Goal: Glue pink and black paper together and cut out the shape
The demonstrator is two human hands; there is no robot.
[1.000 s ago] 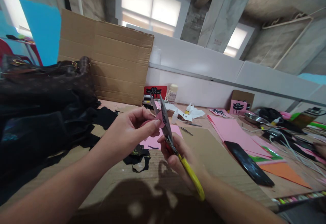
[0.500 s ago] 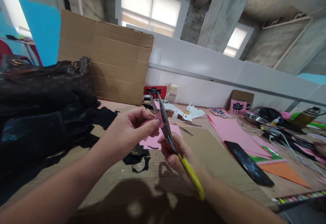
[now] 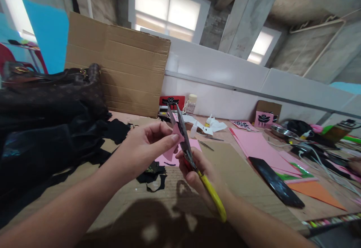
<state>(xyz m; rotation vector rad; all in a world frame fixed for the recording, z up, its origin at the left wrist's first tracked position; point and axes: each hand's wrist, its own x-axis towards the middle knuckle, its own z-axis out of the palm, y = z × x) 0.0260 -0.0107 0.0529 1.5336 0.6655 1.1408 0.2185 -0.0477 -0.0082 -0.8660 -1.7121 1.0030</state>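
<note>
A small pink paper piece (image 3: pixel 170 152) is pinched between the thumb and fingers of my left hand (image 3: pixel 150 144). My right hand (image 3: pixel 199 171) grips yellow-handled scissors (image 3: pixel 184 135), blades pointing up and slightly parted. The paper's upper edge lies at the blades, close to my left thumb. Below and behind my hands, a pink sheet (image 3: pixel 194 144) with a dark strip on it rests on the cardboard. Black scraps (image 3: pixel 152 176) lie just under my left hand.
Black material and a brown handbag (image 3: pixel 56 97) fill the left side, before an upright cardboard panel (image 3: pixel 132 67). To the right lie a phone (image 3: pixel 276 182), pink sheets (image 3: pixel 262 150) and cables. A bottle (image 3: pixel 191 104) stands at the back. Another person's hand (image 3: pixel 354 163) shows at the right edge.
The pink piece has turned in my left hand, and more of it shows below the fingers and beside the blades. The scissors stay in nearly the same place.
</note>
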